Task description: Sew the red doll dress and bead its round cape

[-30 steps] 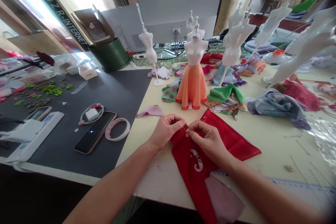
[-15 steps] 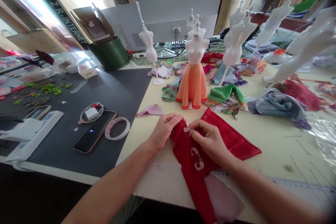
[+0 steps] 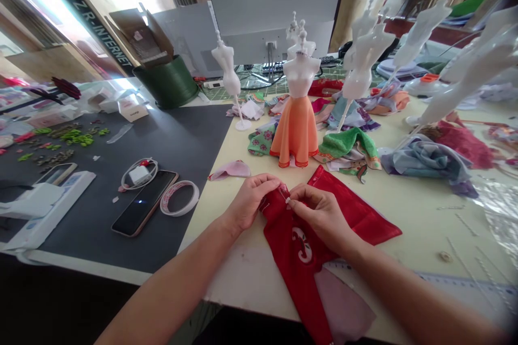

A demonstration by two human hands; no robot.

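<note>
At the lower centre of the frame, on the cream-topped desk (image 3: 234,275), lies the long red cloth garment (image 3: 281,237) with its white curled motif (image 3: 302,247). My left hand (image 3: 250,202) has its grip pinching the garment's upper edge between thumb and fingers. My right hand (image 3: 318,207) holds its grip pressed together at the fingertips on a small white piece (image 3: 287,201); I can't tell what that piece is.

I'd worry most about that piece: so little of it shows past the fingertips that a slack pinch could let it drop or twist. An uneven pull between the two hands could pucker the red edge. One long red end appears to run over the desk's front edge, so its weight might drag the rest askew. My right forearm, if swung outward, could catch the thin beaded strands (image 3: 465,269) at the lower right.

Right of centre, the wide flat red panel (image 3: 358,210) shines like satin and looks slippery to me. Matte pale-pink cloth (image 3: 343,302) spreads beneath. Beyond, a flared orange skirt (image 3: 295,132) falls in soft folds from a glossy white mannequin (image 3: 301,70), beside a fuzzy-looking green cloth (image 3: 350,145).
</note>
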